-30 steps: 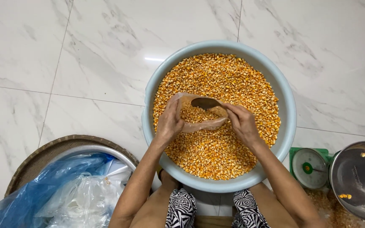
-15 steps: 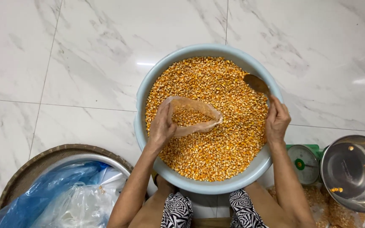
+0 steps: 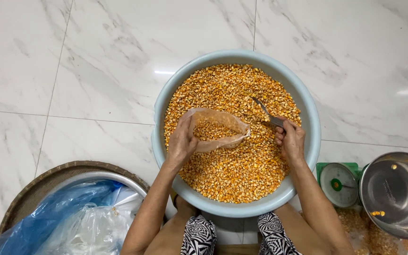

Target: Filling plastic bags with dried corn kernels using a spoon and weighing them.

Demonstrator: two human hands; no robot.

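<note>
scoop buried in the corn at the bag's 2 o'clock

the right hand (image 3: 291, 141) grips the handle of a metal scoop (image 3: 265, 111), whose long axis runs from the hand up toward 11 o'clock, its bowl sunk in the kernels. the left hand (image 3: 182, 141) pinches the rim of a thin clear plastic bag (image 3: 218, 130), mouth gaping toward 3 o'clock, part filled; the right hand is the nearer to the scoop. both sit over dry yellow corn (image 3: 232, 170) in a smooth pale blue basin (image 3: 308, 156). at 4 o'clock, a green scale (image 3: 338, 178) and steel bowl (image 3: 395, 193).
</note>
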